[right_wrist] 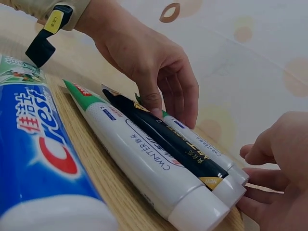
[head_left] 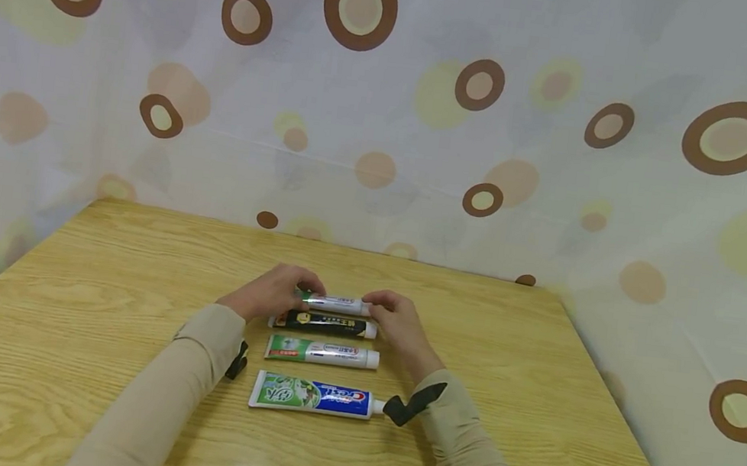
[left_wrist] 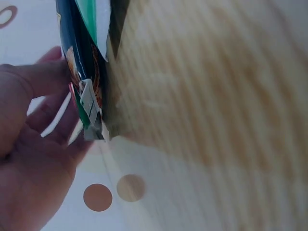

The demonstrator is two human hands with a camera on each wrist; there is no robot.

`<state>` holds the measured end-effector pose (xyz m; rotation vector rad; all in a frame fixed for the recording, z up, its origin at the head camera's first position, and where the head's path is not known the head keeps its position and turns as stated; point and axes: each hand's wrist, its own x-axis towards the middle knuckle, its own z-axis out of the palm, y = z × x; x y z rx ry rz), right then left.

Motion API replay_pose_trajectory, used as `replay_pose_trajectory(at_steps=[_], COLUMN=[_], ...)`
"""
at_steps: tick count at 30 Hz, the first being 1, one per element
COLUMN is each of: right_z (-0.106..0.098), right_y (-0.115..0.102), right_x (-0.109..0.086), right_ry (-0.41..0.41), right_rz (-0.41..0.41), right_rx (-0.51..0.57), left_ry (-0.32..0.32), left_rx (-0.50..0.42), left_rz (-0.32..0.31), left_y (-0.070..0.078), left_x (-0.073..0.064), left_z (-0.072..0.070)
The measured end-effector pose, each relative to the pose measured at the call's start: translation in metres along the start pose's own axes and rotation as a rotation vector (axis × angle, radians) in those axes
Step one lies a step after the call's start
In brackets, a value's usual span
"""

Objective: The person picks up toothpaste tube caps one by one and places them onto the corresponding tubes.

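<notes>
Several toothpaste tubes lie in a row across the table, caps to the right. At the back is a small white and green toothpaste tube. My left hand pinches its flat end, thumb on the near side and fingers on the far side. My right hand is at its cap; in the right wrist view the thumb is spread from the fingers, which reach the cap end. Just in front lies a black toothpaste tube, close beside the rear one. Its crimped end shows near the left hand.
Nearer the front lie another white and green toothpaste tube and a larger blue and green Crest tube, under the right wrist's black strap. The wood-grain table ends at a wall covering with circles.
</notes>
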<state>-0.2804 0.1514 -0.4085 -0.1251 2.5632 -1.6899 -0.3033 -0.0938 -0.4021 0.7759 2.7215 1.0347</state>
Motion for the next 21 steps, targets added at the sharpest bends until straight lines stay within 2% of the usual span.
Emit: replay_pose_trajectory(at_steps=[6, 13, 18, 21], right_z=[0.003, 0.004, 0.000, -0.007], right_y=[-0.001, -0.003, -0.004, -0.002], right_x=[0.001, 0.001, 0.000, -0.001], right_ry=[-0.044, -0.058, -0.063, -0.048], right_rz=[-0.018, -0.004, -0.033, -0.067], right_rx=[-0.039, -0.031, -0.068, -0.109], left_ry=[0.014, 0.027, 0.018, 0.012], left_rx=[0.062, 0.096, 0.091, 0.061], left_rz=[-0.036, -0.036, -0.065, -0.085], left_y=[-0.001, 0.000, 0.000, 0.002], left_x=[0.001, 0.003, 0.002, -0.004], left_z=[0.000, 0.001, 0.000, -0.003])
